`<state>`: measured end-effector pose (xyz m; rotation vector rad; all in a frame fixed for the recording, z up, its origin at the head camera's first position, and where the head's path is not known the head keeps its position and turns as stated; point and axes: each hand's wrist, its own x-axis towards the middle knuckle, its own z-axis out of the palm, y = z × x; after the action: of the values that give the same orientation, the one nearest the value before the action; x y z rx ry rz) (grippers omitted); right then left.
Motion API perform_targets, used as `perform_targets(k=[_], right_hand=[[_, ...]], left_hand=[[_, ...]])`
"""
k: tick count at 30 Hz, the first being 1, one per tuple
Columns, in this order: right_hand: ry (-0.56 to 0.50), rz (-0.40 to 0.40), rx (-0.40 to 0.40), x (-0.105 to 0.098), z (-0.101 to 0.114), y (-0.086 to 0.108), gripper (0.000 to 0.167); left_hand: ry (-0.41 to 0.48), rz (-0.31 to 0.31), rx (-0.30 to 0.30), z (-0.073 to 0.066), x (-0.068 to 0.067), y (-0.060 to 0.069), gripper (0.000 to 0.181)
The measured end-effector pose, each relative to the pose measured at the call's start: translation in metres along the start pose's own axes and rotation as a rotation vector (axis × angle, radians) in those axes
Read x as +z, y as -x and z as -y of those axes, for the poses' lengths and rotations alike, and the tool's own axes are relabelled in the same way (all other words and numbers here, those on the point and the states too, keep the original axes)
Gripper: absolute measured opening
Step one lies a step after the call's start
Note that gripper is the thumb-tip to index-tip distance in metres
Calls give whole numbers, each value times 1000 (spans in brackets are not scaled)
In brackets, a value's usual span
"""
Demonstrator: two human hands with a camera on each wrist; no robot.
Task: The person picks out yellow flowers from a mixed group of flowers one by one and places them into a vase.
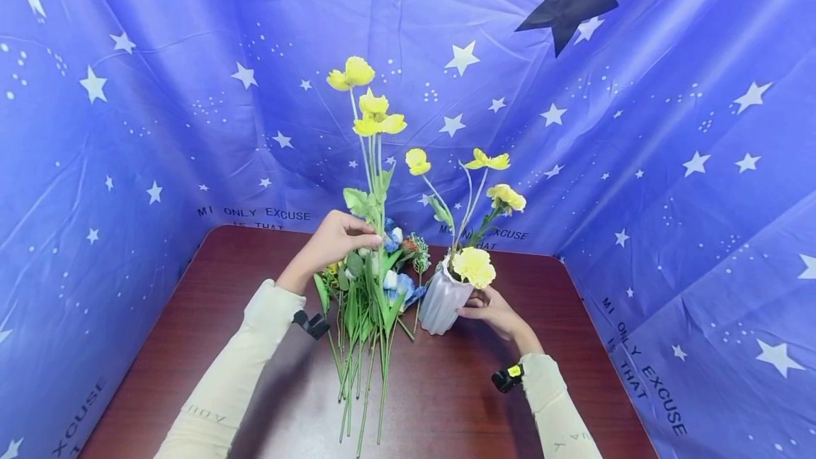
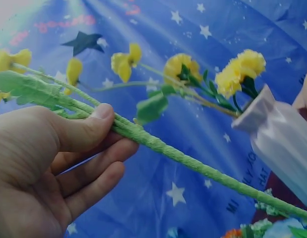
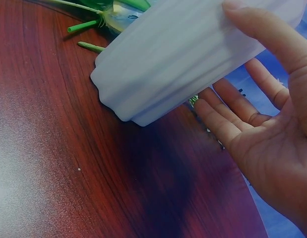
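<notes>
**Handling findings: light goods on one side, a breakage risk on the other**

Desk (image 1: 484,402): wood-grain top, smooth sheen; it carries everything inspected.

Heap of artificial flowers (image 1: 360,303): lies on the desk left of the vase, stems pointing toward the wearer. Leaves overlap, so snagging is likely.

Yellow-flowered spray (image 2: 178,154): raised upright over the heap, beside the vase and apart from its mouth. Judged light, with a stiff, probably wire-cored stem that should bend and keep its shape. The textured wrapping should resist slipping. Best hold: the thick stem below the leaves; the yellow blossoms (image 1: 376,119) look soft and could crush or pull off.

Vase (image 1: 440,303): white, fluted, at the heap's right, already holding yellow flowers. Material unconfirmed; treat as rigid, fragile and somewhat slippery. Best hold: round the fluted body, clear of the rim (image 2: 250,116).

Hands: the left hand (image 1: 341,236) pinches the spray's stem between thumb and fingers, just at the leaves. The right hand (image 1: 494,312) grips the vase's side, thumb against the flutes; how firmly, cannot be told.
</notes>
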<state>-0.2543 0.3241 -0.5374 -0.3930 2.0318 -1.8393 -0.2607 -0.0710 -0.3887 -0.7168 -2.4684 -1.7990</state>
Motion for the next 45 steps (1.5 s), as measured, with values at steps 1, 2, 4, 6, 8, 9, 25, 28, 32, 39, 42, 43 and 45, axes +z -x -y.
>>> perform_targets(k=[1, 2, 4, 6, 8, 9, 25, 28, 32, 39, 42, 43, 45], right_hand=[[2, 0, 1, 0, 0, 0, 65], [4, -1, 1, 0, 0, 0, 65], [8, -1, 0, -1, 0, 0, 65], [10, -3, 0, -1, 0, 1, 65], [12, -6, 1, -1, 0, 1, 65], [11, -6, 2, -1, 0, 1, 65], [10, 2, -3, -1, -1, 0, 66], [10, 5, -6, -1, 0, 0, 66], [7, 5, -9, 0, 1, 0, 67], [5, 1, -9, 1, 2, 0, 67], [5, 1, -5, 1, 2, 1, 67], [5, 1, -4, 1, 2, 1, 67], [4, 1, -4, 1, 2, 1, 67]], left_hand=[[1, -8, 6, -3, 1, -2, 20], [4, -13, 12, -7, 2, -4, 20], [12, -21, 16, -14, 4, -8, 20], [26, -22, 21, -20, 7, -12, 19], [39, -16, 23, -26, 9, -16, 19], [39, -12, 28, -28, 10, -18, 19], [113, 9, 120, -52, 18, -41, 15], [121, -9, 133, -59, 20, -44, 15], [151, -37, 172, -66, 23, -48, 13], [208, -88, 189, -71, 30, -53, 14], [221, -108, 201, -70, 33, -55, 14], [224, -112, 203, -69, 34, -55, 14], [221, -116, 210, -69, 37, -56, 13]])
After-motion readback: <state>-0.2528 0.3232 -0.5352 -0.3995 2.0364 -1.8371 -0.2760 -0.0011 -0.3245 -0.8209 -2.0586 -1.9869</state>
